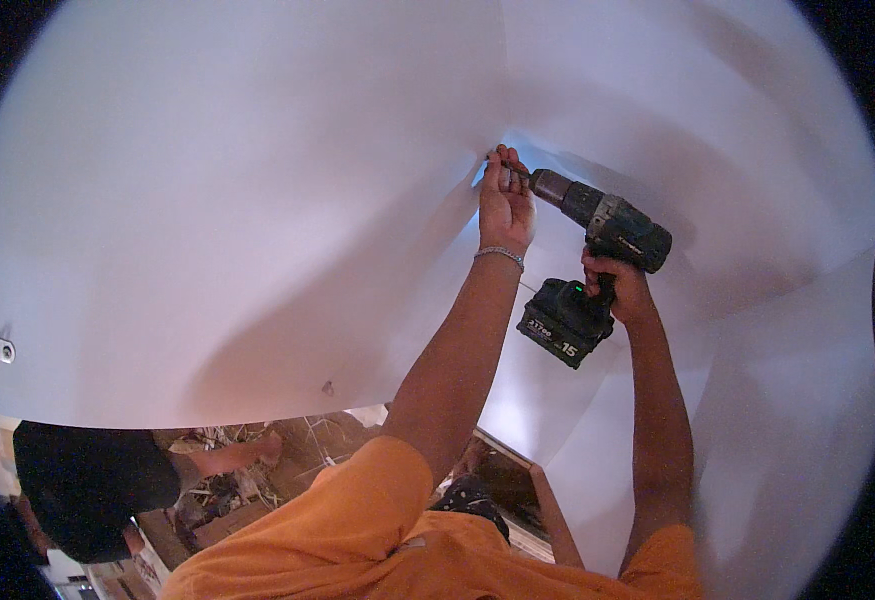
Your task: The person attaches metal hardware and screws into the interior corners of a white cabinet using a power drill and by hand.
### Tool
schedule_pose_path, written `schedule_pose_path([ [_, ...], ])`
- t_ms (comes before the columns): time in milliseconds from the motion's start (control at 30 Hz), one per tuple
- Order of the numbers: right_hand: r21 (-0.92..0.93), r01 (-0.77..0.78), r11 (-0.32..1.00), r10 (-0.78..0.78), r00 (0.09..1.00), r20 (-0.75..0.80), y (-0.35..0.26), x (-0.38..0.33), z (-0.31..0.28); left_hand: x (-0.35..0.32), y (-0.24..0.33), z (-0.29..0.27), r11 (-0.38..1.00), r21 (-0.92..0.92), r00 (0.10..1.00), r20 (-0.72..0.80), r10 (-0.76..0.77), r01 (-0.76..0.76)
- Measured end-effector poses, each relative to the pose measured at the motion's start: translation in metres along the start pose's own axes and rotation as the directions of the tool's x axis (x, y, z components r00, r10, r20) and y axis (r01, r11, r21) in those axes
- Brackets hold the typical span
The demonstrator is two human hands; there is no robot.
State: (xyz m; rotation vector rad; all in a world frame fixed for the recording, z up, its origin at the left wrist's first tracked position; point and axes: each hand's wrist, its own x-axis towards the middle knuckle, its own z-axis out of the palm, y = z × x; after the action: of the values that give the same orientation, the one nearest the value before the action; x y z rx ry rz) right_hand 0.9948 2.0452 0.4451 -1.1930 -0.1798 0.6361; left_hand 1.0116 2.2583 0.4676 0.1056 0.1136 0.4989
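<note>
In my right hand is the grip of a black cordless drill, tilted with its chuck toward the upper left. A large battery pack with a small green light sits at the foot of its handle. From the chuck a thin drill bit runs toward the white panel corner. My left hand is raised there, palm toward me, its fingers closed about the bit near its tip. Whether a screw sits at the tip is too small to tell.
White panels meet at the corner around my hands. A small metal bracket is on the left panel. Below its lower edge, a person in dark clothing is near scattered debris. A wood-edged opening lies below the drill.
</note>
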Motion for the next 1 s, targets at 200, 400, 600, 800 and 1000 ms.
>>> schedule_pose_path([
  [200, -0.008, 0.000, 1.000, 0.000, 1.000, 0.013, -0.003, 0.000, -0.001, -0.001, 0.000, 0.001, 1.000, 0.007, 0.999, 0.043, 0.013, -0.013],
  [400, -0.230, 0.081, 0.970, -0.085, 0.996, -0.004, -0.010, -0.014, 0.013, -0.008, 0.012, 0.000, 1.000, 0.002, 0.998, 0.062, 0.031, -0.032],
  [600, -0.445, 0.176, 0.878, -0.222, 0.974, -0.053, 0.020, -0.019, 0.001, -0.057, 0.000, 0.014, 0.923, 0.367, 0.967, 0.168, -0.191, 0.119],
  [800, -0.675, 0.170, 0.718, -0.407, 0.889, -0.209, 0.156, -0.106, 0.023, -0.170, -0.003, 0.019, 0.481, 0.719, 0.789, -0.153, -0.595, 0.502],
  [1000, -0.886, -0.233, 0.402, 0.385, 0.921, -0.068, 0.010, -0.216, 0.101, -0.208, 0.048, -0.071, 0.361, 0.538, 0.619, -0.440, -0.651, 0.762],
])
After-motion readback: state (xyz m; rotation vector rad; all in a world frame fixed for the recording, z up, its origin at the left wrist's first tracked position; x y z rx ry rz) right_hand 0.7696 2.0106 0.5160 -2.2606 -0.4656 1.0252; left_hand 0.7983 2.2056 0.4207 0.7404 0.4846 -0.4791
